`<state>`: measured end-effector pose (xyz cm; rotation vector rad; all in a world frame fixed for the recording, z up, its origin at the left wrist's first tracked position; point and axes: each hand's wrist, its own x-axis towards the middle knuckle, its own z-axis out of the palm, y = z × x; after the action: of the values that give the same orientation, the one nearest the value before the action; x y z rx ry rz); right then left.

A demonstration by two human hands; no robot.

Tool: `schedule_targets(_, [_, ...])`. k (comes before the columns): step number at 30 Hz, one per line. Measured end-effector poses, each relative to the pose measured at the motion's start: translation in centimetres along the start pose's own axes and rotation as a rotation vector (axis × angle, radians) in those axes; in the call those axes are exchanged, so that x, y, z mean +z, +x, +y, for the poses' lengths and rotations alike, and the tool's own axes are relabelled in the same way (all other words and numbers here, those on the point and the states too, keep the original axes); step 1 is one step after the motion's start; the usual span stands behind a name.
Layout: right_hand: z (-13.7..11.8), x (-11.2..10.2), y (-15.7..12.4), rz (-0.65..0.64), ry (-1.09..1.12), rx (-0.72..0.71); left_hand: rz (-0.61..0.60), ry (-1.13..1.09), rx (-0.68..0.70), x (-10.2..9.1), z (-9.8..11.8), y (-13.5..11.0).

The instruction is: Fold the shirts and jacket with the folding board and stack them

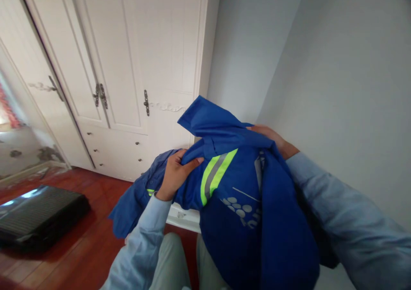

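Observation:
A blue work jacket with a yellow-green and grey reflective stripe and a pale printed logo hangs in front of me, bunched up between my hands. My left hand pinches its edge just left of the stripe, thumb on top. On the right, my right hand grips the upper part near the collar; most of its fingers are behind the cloth. One flap of the jacket sticks up and to the left. More blue cloth lies beyond my left wrist; whether it belongs to the same jacket I cannot tell.
A white wardrobe with dark metal handles and small drawers stands ahead and to the left. A black ribbed suitcase lies on the red-brown wooden floor. Close on the right is a pale grey wall. Below the jacket shows a white furniture edge.

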<state>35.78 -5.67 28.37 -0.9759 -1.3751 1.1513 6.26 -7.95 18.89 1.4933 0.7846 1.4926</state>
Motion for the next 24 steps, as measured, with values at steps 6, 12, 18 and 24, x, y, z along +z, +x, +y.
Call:
schedule_targets(6, [5.8,-1.3,-3.6,-0.110,0.080,0.159,0.077,-0.010,0.023,-0.6,4.2,0.0])
schedule_targets(12, [14.5,-1.9,-10.0,-0.553,-0.042,0.150,0.138,0.002,-0.030,-0.2,3.2,-1.0])
schedule_targets(18, [25.5,5.4,-18.2,-0.234,0.140,0.240,0.144,0.000,-0.056,0.1,2.6,-3.7])
schedule_targets(24, [26.7,7.1,-21.6,-0.089,0.166,0.345,0.208,0.034,-0.116,-1.2,1.9,-3.9])
